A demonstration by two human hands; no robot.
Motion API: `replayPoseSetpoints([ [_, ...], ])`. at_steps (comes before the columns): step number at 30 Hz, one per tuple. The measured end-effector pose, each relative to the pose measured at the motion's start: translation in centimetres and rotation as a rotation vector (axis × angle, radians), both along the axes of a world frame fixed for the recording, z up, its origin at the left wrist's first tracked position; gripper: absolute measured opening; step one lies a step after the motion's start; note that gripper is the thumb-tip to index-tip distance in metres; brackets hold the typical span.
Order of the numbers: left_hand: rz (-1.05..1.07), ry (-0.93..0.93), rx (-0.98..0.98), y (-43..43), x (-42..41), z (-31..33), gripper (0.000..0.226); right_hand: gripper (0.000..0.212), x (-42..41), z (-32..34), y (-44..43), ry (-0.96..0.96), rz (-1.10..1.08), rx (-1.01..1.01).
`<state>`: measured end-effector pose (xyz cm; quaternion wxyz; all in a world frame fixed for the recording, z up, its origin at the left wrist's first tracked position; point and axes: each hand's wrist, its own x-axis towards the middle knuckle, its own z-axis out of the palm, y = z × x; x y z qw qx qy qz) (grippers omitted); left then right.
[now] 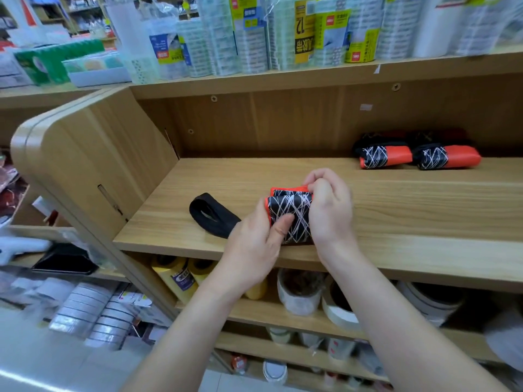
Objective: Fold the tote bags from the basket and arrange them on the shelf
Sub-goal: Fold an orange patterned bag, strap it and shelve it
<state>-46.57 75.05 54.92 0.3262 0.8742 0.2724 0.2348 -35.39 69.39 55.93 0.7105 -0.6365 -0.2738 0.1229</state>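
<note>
A tote bag, black with white lines and orange trim, lies folded into a small bundle on the wooden shelf. My left hand grips its left side, thumb pressed on top. My right hand pinches its right end with curled fingers. The bag's black handle strap trails out to the left on the shelf board. Two folded tote bags sit side by side at the back right of the same shelf, with darker bundles behind them. No basket shows in this view.
The shelf's curved wooden side panel stands to the left. The shelf above holds packs of tape rolls. Yellow and white tape rolls fill the shelf below. More tape stacks lie on a lower rack at left.
</note>
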Motion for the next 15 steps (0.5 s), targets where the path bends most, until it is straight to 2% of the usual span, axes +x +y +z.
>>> replayPoseSetpoints([
  [4,-0.032,-0.012,-0.025,-0.3,-0.2,0.1,0.024,0.023,0.9,0.9,-0.6,-0.197,0.143,-0.093],
  [8,-0.030,-0.112,-0.015,-0.7,-0.4,-0.2,0.032,0.030,1.4,2.2,-2.0,-0.464,0.279,-0.238],
  [9,-0.025,-0.114,0.012,-0.6,-0.4,-0.3,0.037,0.037,1.7,2.3,-2.5,-0.564,0.289,-0.318],
  [11,-0.020,-0.057,0.103,-0.4,-0.3,-0.2,0.037,0.057,2.4,2.8,-3.6,-0.792,0.314,-0.552],
  [15,0.022,0.064,0.435,-0.7,0.2,0.1,0.044,0.045,3.0,4.1,-4.8,-1.086,0.348,-0.861],
])
